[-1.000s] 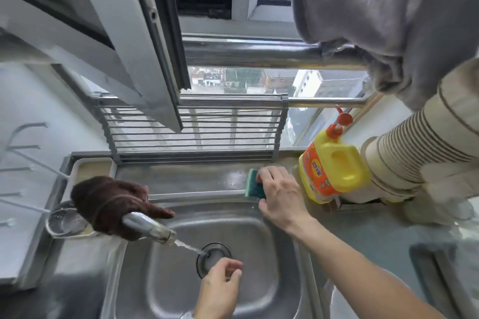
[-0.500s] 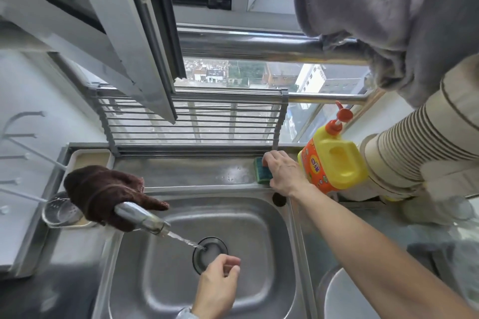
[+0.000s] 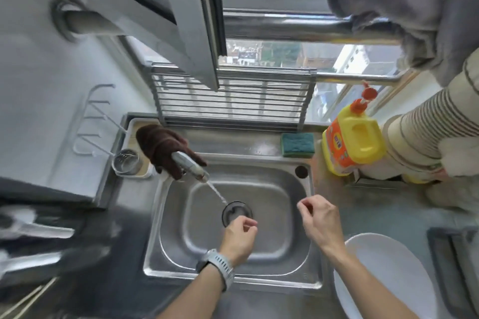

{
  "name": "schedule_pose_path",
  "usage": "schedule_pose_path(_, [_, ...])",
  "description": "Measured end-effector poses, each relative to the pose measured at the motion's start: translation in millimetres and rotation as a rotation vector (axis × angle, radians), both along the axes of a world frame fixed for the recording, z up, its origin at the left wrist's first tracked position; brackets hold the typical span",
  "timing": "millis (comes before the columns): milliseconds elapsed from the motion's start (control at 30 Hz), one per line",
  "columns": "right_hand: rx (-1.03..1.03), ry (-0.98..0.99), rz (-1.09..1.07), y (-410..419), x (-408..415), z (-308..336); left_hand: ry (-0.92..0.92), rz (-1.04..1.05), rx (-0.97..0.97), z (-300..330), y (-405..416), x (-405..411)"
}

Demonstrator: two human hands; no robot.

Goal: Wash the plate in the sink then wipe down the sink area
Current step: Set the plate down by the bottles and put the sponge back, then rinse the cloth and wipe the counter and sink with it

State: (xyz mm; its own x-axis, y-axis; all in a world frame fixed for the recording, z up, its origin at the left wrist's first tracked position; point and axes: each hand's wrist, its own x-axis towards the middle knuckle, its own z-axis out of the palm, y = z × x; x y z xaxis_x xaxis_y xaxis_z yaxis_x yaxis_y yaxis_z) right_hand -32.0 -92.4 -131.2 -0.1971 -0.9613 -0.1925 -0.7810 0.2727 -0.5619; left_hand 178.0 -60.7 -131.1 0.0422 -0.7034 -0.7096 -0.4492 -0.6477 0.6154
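Seemingly still at the very start of the task: no washing begun on the round white ceramic plate (image 3: 383, 277), lying dry-looking on the grey surface (image 3: 383, 217) just to the right of the rectangular stainless steel sink (image 3: 274, 254), not yet inside the basin. Water running in a thin stream from the metal tap (image 3: 190, 166), falling near the round drain (image 3: 237, 213). Left hand (image 3: 239, 239), with a grey wristwatch (image 3: 219, 268), over the basin near the drain, fingers loosely curled, holding nothing. Right hand (image 3: 320, 220) above the right edge of the sink, fingers also loosely bent, holding nothing. Green rectangular scrubbing sponge (image 3: 297, 144) resting on the back ledge of the sink, untouched by either hand. Left to do, judging by this: bringing the plate under the water, scrubbing, rinsing, then wiping the whole sink area. Counted: one plate, one sink, one sponge, one yellow and orange plastic detergent bottle (image 3: 353, 145) with a red cap, one dark brown cloth (image 3: 162, 147) draped over the tap, one small metal strainer cup (image 3: 127, 162), one stack of striped paper cups (image 3: 427, 124), number in it too many to tell
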Motion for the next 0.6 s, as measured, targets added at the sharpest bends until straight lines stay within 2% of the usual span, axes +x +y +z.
schedule_pose_path(67, [0.202,-0.083,-0.036,18,25,-10,-0.009,0.049,0.059,-7,8,12])
schedule_pose_path(133, [0.336,-0.247,-0.038,18,58,-6,0.028,0.205,0.082,-7,13,29])
schedule_pose_path(233, [0.309,-0.706,-0.102,-21,112,40,0.188,0.624,0.011,25,-2,61])
schedule_pose_path(300, [0.351,-0.886,-0.091,-58,144,79,0.344,0.857,-0.070,56,-18,83])
schedule_pose_path(400, [0.576,-0.895,-0.003,-110,183,120,0.706,1.163,-0.120,95,-46,114])
schedule_pose_path(467, [0.738,-0.892,0.048,-129,203,130,0.930,1.259,-0.088,112,-62,128])
schedule_pose_path(533, [0.770,-0.948,0.072,-137,217,136,1.030,1.276,-0.066,128,-68,138])
schedule_pose_path(600, [0.673,-1.025,0.046,-139,224,140,1.045,1.248,-0.074,142,-64,147])
